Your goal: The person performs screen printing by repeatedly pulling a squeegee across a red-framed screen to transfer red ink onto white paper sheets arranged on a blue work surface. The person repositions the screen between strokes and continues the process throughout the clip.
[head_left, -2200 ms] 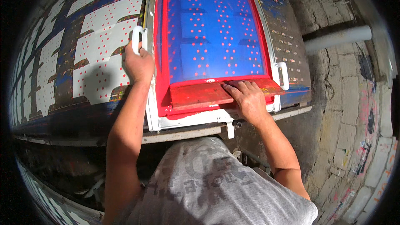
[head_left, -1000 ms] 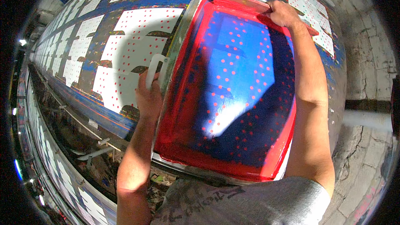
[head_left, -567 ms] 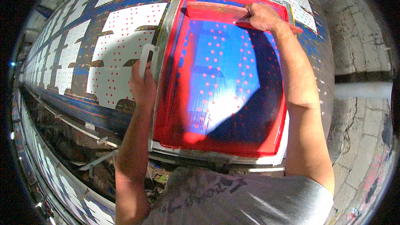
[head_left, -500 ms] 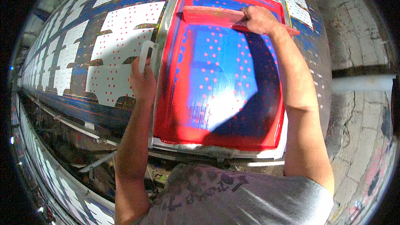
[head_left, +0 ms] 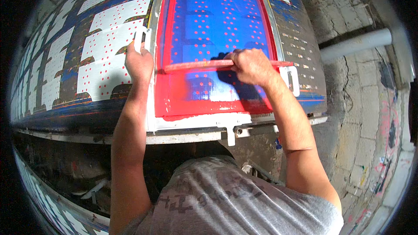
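Observation:
A framed printing screen [head_left: 153, 91] with a blue mesh [head_left: 213, 26] lies flat on the long table, red ink bordering the mesh on all sides. Rows of red dots show through the blue. My left hand [head_left: 140, 63] is closed round the white handle [head_left: 138, 39] on the frame's left side. With my right hand [head_left: 252, 66] I grip a long red-smeared squeegee [head_left: 198, 65], which spans the mesh crosswise below its middle. My right hand's shadow falls on the mesh beside it. A second white handle [head_left: 295, 81] sticks out on the frame's right, next to the squeegee's end.
White cut pieces with red dots [head_left: 111, 39] lie in rows on the dark, paint-stained table [head_left: 305, 52] to the left and behind. A metal rail [head_left: 187, 138] runs along its near edge. At right are a pale pipe [head_left: 357, 45] and a cracked block wall [head_left: 348, 104].
My right hand has drawn the squeegee from the far end of the screen toward me. My left hand stays on the handle. The whole view has shifted a little.

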Available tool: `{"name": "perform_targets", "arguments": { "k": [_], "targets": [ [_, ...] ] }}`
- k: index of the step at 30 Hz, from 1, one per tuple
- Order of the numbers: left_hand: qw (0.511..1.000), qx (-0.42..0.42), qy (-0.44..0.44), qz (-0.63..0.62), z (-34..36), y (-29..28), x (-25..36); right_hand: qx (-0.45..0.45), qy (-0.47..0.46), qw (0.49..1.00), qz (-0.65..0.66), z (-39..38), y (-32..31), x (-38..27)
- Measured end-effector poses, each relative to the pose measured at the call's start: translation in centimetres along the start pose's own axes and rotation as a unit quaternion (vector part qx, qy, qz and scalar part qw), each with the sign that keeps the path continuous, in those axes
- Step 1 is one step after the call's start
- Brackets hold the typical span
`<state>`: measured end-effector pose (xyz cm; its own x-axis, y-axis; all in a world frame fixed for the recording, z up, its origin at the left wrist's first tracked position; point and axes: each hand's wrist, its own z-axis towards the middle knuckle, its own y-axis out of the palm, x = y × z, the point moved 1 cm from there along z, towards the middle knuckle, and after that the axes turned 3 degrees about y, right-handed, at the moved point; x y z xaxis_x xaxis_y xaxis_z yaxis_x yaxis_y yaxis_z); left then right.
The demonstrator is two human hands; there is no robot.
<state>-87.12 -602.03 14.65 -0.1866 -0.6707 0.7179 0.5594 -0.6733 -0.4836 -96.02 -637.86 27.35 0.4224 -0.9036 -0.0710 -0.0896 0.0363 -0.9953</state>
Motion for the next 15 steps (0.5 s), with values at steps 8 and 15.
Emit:
{"name": "perform_targets", "arguments": {
  "k": [8,15],
  "targets": [
    [0.994,-0.05,-0.09,0.024,0.1,-0.6,1.5,0.002,0.014,1.0,0.017,-10.0,0.6,-7.4],
    [0.995,-0.026,-0.08,0.043,0.3,-0.1,0.5,0.062,0.001,0.995,0.078,-14.3,2.6,-9.3]
  ]
}}
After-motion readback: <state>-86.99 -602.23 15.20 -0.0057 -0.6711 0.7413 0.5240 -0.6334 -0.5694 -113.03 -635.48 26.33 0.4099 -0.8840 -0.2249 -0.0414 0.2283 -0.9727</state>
